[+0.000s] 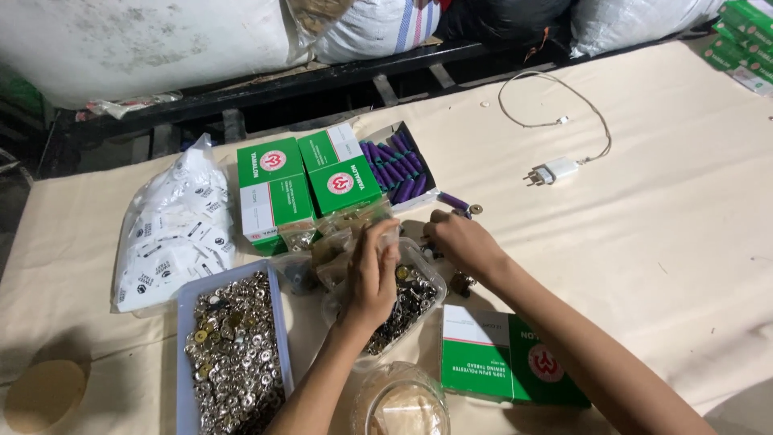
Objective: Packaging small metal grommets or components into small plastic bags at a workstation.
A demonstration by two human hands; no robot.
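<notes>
A cream cloth covers the counter (660,201), which fills most of the frame; white sacks (145,40) sit on a dark rack along the top edge. At mid-left lies a clear bag of small white packets (173,234). Just right of it stand two closed green and white thread boxes (306,181), and beside those an open box of purple thread spools (397,169). A third green box (507,358) lies flat at lower centre-right. A white charger with its cable (555,165) rests at upper right, well apart from the work.

At lower left, a pale blue tray (229,354) is heaped with silver and brass snap buttons. Right of it, an open clear bag of metal snaps (407,302) sits under the wrists. A clear lidded tub (398,407) is cut off by the bottom edge.

The left hand (372,274) hovers over the clear bag, fingers curled together as if pinching a small piece, though blur hides what it holds. The right hand (463,242) rests knuckles-down on the cloth just right of the bag, fingers bent over tiny metal parts; whether it grips one I cannot tell. One loose purple spool (455,201) lies just above it.

Risk: the bag is soft and slack, so a nudge from either wrist could probably spill snaps across the cloth, and the loose spool could roll.
</notes>
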